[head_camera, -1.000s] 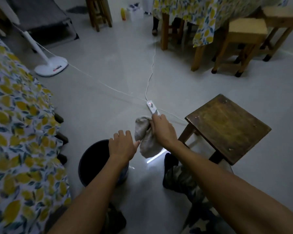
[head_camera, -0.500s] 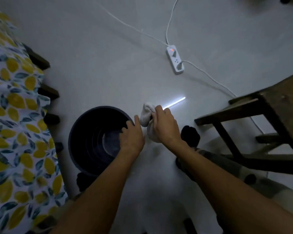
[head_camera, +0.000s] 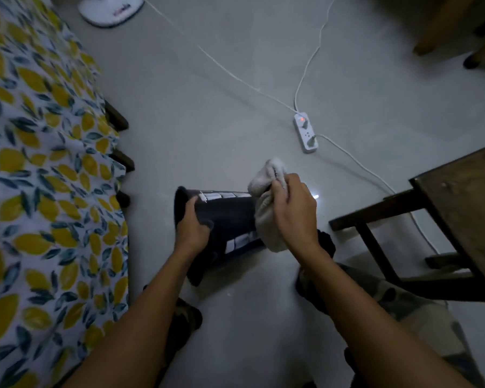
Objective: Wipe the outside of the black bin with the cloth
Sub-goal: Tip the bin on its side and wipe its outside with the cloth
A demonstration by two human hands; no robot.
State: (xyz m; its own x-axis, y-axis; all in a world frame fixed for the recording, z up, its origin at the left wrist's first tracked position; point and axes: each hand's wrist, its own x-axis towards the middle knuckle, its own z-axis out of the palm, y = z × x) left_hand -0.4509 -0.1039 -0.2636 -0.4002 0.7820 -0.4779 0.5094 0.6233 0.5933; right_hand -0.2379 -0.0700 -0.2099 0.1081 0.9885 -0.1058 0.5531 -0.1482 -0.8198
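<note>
Your left hand (head_camera: 192,225) grips the rim of the black bin (head_camera: 230,219) — tipped on its side over the floor (head_camera: 221,121). Your right hand (head_camera: 293,211) clutches the white cloth (head_camera: 266,217) against the bin's base end.

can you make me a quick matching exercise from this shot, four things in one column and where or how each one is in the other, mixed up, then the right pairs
Things:
1. bin
2. cloth
3. power strip
4. stool

States:
A. on the floor with a red light lit
B. tipped on its side, rim gripped by the left hand
C. dark wood, at the right edge of view
D. bunched in the right hand, against the bin's base end

Pairs: 1-B, 2-D, 3-A, 4-C
</note>
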